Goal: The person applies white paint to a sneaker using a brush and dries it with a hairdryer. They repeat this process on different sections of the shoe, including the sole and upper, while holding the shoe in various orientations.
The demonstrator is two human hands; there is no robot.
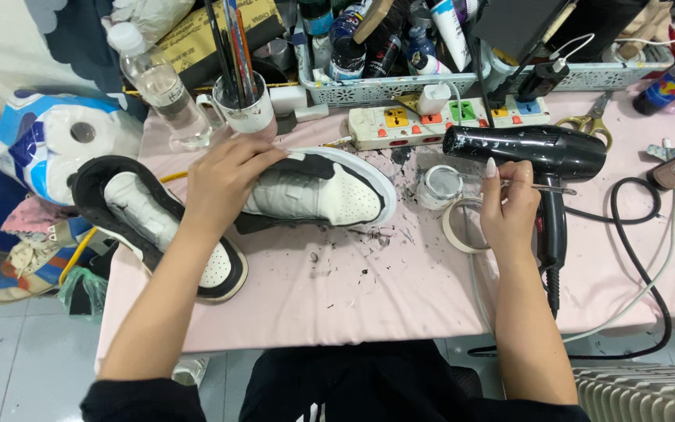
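Hands: left (224, 184) on white sneaker (318, 187), right (509, 205) pinching thin brush (550, 187).

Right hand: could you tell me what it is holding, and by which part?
The right hand pinches a thin brush partway along its slim metal handle; its tip is hidden.

Your left hand (224, 176) covers the middle of the black-and-white sneaker (330, 187), so its lacing area cannot be seen. The tip of the thin tool (552, 188) in your right hand (509, 199) is lost against the black hair dryer (544, 152). The worktop (369, 305) runs past the right edge.
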